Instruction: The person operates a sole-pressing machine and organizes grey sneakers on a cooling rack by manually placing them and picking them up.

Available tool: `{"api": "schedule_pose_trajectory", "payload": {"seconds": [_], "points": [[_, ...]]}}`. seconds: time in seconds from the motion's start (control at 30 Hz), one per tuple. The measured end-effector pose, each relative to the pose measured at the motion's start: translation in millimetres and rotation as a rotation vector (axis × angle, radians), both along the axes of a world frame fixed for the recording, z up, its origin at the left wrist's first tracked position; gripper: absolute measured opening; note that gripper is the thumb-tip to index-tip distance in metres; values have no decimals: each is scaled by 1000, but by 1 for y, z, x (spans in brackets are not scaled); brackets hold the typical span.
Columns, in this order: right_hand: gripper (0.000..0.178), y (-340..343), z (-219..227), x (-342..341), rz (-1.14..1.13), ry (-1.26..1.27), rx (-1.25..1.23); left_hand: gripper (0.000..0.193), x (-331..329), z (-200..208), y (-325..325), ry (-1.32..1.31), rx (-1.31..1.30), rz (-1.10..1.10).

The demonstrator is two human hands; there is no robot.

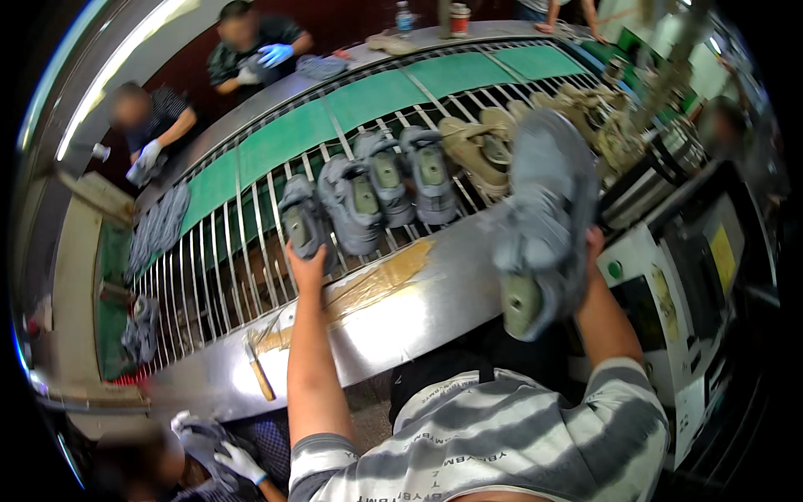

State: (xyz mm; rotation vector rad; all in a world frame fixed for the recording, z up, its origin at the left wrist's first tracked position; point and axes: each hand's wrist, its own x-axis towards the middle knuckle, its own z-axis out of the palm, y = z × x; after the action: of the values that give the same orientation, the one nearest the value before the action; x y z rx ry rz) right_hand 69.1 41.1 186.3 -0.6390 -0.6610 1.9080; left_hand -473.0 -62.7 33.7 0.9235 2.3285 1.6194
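My left hand (307,261) is closed on the heel of a grey sneaker (298,203), at the left end of a row on the metal-bar rack. Beside it stand several more grey sneakers (360,207), toes pointing away, with green insoles showing. On the right, my right hand (595,244) holds up another grey sneaker (548,180), close to the camera and slightly blurred. Its toe points up and its green insole faces me; most of that hand's fingers are hidden behind the shoe.
Beige sneakers (477,151) stand further right on the rack. A wooden-handled tool (259,372) lies on the metal ledge (401,309). Co-workers in gloves handle grey shoes across the line and at lower left. A white machine (640,284) stands at right.
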Motion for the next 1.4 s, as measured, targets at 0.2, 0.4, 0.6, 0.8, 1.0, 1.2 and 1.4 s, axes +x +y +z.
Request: {"api": "schedule_pose_trajectory", "payload": {"seconds": [0.2, 0.4, 0.6, 0.8, 1.0, 1.2, 1.4], "points": [[61, -194, -16, 256, -664, -40, -40, 71, 38, -17, -18, 400, -205, 95], [66, -398, -7, 410, -1312, -151, -15, 11, 250, -16, -25, -114, 14, -273], [89, -408, 142, 516, -1583, -1061, -2, 11, 400, -8, 18, -13, -136, -848], [91, -323, 193, 649, -1477, -2043, -565, 11, 411, -6, 12, 183, -79, -791], [87, -239, 165, 689, -1093, -2023, -796, 10, 399, -13, 18, 289, -74, -747], [101, -227, 129, 679, -906, -1939, -996, 15, 430, 15, 17, 396, -206, -620], [81, -306, 77, 640, -1024, -2370, -644, 15, 546, 6, -8, 30, -166, -1122]]}}
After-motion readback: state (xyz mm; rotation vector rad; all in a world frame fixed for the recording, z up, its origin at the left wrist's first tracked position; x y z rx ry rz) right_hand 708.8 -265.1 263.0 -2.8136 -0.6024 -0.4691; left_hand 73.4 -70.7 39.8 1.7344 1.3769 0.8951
